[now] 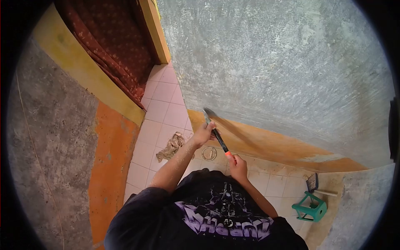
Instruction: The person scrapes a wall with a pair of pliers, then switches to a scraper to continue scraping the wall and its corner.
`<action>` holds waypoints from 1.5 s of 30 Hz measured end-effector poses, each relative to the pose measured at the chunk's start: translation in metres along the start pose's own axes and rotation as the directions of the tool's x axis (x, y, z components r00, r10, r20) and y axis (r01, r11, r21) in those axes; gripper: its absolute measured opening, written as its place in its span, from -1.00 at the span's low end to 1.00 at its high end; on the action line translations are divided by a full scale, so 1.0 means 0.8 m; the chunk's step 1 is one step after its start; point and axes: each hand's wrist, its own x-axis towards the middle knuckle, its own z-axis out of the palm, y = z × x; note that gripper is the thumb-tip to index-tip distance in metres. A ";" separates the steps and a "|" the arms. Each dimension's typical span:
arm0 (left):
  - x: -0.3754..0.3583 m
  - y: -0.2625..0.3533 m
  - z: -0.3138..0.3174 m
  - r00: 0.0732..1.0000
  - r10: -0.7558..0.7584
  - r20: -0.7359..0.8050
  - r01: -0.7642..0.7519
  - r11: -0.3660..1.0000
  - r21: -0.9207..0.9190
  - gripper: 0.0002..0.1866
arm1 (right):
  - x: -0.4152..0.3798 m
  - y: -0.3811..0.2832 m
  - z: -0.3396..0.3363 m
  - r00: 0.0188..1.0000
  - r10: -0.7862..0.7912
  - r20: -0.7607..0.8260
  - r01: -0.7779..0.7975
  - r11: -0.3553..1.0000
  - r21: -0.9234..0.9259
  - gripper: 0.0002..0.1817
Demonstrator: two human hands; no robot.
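My left hand (203,134) is wrapped round the upper part of a long-handled scraper (221,141) with a black shaft and an orange section lower down. Further back, my right hand (238,167) grips the handle's end just below the orange part. The tool slants up to the left. Its dark head is right at the wall (266,75), near the line where rough grey surface meets an orange band (258,139). Pale specks of dust cover my left forearm.
A crumpled patterned cloth (171,146) lies on the pinkish floor tiles (156,109), near a round floor cover (209,153). To the right are an overturned green stool (310,207) and a dark tray-like object (312,182). A red curtain (112,46) hangs in the doorway.
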 end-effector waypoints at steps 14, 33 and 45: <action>-0.015 0.018 -0.015 1.000 -0.011 0.005 0.011 1.000 -0.029 -0.60 | 0.001 -0.003 0.022 1.000 -0.027 0.006 0.026 0.998 0.051 -0.59; 0.007 -0.018 0.131 1.000 0.015 0.023 -0.014 0.997 -0.073 -0.65 | 0.012 0.106 -0.099 0.861 0.204 0.466 -0.402 0.834 0.378 -0.62; 0.010 -0.026 0.119 0.993 0.027 -0.111 -0.032 0.998 -0.048 -0.53 | 0.033 0.129 -0.061 0.970 -0.100 0.221 0.073 0.989 0.128 -0.58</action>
